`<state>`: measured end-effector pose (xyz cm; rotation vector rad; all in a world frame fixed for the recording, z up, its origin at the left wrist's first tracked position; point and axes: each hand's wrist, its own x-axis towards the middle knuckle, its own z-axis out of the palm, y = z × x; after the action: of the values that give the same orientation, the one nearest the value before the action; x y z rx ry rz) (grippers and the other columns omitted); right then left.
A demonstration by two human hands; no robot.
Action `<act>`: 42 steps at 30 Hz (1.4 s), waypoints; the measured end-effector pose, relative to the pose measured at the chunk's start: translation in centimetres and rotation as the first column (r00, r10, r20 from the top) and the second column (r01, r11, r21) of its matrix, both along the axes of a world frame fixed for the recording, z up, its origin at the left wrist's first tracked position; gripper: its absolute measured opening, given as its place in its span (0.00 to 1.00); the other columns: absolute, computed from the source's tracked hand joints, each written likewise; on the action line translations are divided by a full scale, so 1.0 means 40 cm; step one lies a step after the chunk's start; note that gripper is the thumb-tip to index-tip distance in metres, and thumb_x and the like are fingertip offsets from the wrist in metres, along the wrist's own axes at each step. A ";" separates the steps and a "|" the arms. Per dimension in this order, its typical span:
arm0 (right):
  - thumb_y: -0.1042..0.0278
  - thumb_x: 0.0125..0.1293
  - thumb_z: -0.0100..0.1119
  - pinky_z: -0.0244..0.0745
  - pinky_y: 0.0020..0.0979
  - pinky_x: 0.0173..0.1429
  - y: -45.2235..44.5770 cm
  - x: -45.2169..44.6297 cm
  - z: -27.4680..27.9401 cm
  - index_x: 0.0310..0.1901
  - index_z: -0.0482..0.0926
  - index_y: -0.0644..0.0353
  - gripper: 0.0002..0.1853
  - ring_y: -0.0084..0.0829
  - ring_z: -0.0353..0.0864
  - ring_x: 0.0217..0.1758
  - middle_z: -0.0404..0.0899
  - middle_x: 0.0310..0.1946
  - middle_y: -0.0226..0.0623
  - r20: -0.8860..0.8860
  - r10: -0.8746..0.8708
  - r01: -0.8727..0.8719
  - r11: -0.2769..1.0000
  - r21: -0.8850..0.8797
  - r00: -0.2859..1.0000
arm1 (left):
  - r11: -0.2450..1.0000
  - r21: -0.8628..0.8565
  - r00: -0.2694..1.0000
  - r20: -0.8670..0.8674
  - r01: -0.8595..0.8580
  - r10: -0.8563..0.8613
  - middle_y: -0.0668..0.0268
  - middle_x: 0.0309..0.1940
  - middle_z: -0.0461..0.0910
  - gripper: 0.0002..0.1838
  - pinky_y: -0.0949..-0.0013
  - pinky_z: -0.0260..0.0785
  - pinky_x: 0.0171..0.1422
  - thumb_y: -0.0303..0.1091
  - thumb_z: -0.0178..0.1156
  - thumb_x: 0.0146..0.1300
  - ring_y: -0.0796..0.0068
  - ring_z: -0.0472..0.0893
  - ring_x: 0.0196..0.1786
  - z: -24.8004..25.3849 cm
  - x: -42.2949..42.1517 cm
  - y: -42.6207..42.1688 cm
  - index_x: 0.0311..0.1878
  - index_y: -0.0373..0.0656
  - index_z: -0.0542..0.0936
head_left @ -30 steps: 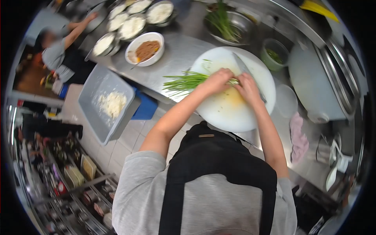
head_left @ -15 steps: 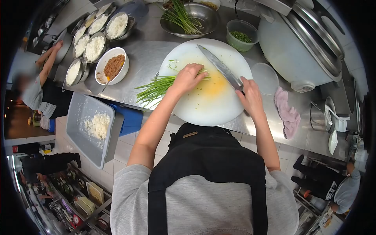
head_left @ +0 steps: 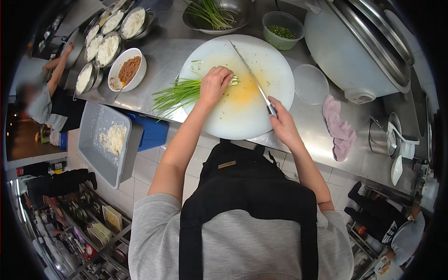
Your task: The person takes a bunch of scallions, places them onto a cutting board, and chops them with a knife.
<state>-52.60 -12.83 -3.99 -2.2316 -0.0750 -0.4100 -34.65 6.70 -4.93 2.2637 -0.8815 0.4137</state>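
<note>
Left hand (head_left: pixel 216 85) curls closed over long green stalks (head_left: pixel 179 94), uncut, on a round white cutting board (head_left: pixel 219 126); right hand (head_left: pixel 283 125) wraps a long steel knife's (head_left: pixel 252 76) handle. Chopped green pieces (head_left: pixel 280 31) sit in a clear plastic tub (head_left: pixel 281 44); more whole stalks (head_left: pixel 215 16) lie in a metal bowl (head_left: pixel 198 28).

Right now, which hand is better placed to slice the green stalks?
Right, I'd judge: the right hand holds the knife by its handle, while the left hand steadies the green stalks.
</note>
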 end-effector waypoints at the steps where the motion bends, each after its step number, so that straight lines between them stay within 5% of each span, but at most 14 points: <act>1: 0.74 0.68 0.46 0.71 0.29 0.29 0.017 -0.018 0.024 0.71 0.60 0.56 0.29 0.24 0.72 0.25 0.72 0.28 0.34 -0.450 0.058 0.088 0.951 0.297 0.891 | 1.000 0.009 1.000 0.016 0.001 -0.001 0.68 0.32 0.81 0.04 0.61 0.73 0.41 0.32 0.63 0.60 0.63 0.79 0.39 -0.002 -0.002 0.001 0.34 0.43 0.82; 4: 0.73 0.71 0.45 0.63 0.22 0.21 0.087 -0.044 -0.004 0.72 0.58 0.55 0.28 0.17 0.63 0.19 0.67 0.22 0.28 -0.414 0.059 0.123 0.908 0.400 0.908 | 1.000 -0.006 1.000 0.005 0.000 0.000 0.66 0.32 0.81 0.04 0.60 0.72 0.41 0.32 0.62 0.60 0.62 0.79 0.39 -0.003 -0.006 0.002 0.35 0.43 0.82; 9: 0.72 0.73 0.45 0.65 0.24 0.21 0.169 -0.036 0.085 0.73 0.54 0.57 0.28 0.19 0.64 0.17 0.66 0.18 0.28 -0.559 0.060 0.330 0.753 0.569 0.827 | 0.999 -0.038 0.997 -0.075 0.021 -0.024 0.60 0.34 0.81 0.05 0.58 0.72 0.43 0.31 0.61 0.62 0.58 0.80 0.39 0.016 0.002 0.000 0.38 0.41 0.81; 19: 0.72 0.73 0.45 0.64 0.24 0.21 0.262 -0.003 0.075 0.74 0.55 0.58 0.29 0.19 0.63 0.17 0.64 0.17 0.27 -0.520 -0.045 0.350 0.789 0.506 0.853 | 0.992 -0.116 0.991 -0.109 0.058 -0.070 0.62 0.33 0.80 0.03 0.58 0.71 0.42 0.29 0.62 0.60 0.58 0.78 0.39 -0.002 0.012 0.011 0.36 0.42 0.81; 22: 0.74 0.72 0.46 0.65 0.23 0.23 0.255 -0.008 0.086 0.74 0.56 0.56 0.30 0.18 0.65 0.20 0.69 0.24 0.31 -0.554 -0.045 0.372 0.786 0.494 0.831 | 0.990 -0.129 0.995 -0.075 0.048 -0.058 0.63 0.32 0.79 0.02 0.58 0.71 0.41 0.28 0.63 0.58 0.60 0.78 0.38 -0.010 0.004 0.011 0.34 0.42 0.80; 24: 0.76 0.70 0.46 0.74 0.37 0.45 0.255 -0.018 0.082 0.74 0.55 0.58 0.31 0.40 0.74 0.35 0.72 0.41 0.48 -0.293 -0.149 0.232 0.934 0.272 0.944 | 0.993 -0.107 0.995 -0.089 0.040 -0.050 0.64 0.32 0.80 0.03 0.59 0.71 0.41 0.29 0.63 0.59 0.60 0.78 0.37 -0.011 0.005 0.010 0.34 0.42 0.80; 27: 0.78 0.70 0.46 0.70 0.42 0.54 0.260 -0.052 0.128 0.75 0.53 0.53 0.33 0.47 0.73 0.42 0.69 0.39 0.48 -0.328 -0.117 0.170 0.976 0.138 0.937 | 0.996 -0.084 0.994 -0.103 0.026 -0.034 0.64 0.32 0.80 0.03 0.61 0.70 0.40 0.29 0.63 0.59 0.60 0.78 0.37 -0.011 0.008 0.008 0.35 0.42 0.80; 42: 0.78 0.71 0.45 0.69 0.34 0.52 0.294 -0.077 0.135 0.77 0.50 0.49 0.34 0.42 0.69 0.38 0.64 0.39 0.45 -0.478 -0.118 0.192 0.975 0.111 0.871 | 0.999 -0.021 0.998 -0.063 0.028 -0.030 0.67 0.33 0.80 0.04 0.61 0.71 0.41 0.29 0.63 0.56 0.62 0.77 0.38 -0.011 0.013 0.001 0.36 0.44 0.80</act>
<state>-55.68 -1.08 1.39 -2.1279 0.3854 0.0512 -34.15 6.73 -5.35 2.2302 -0.8731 0.3350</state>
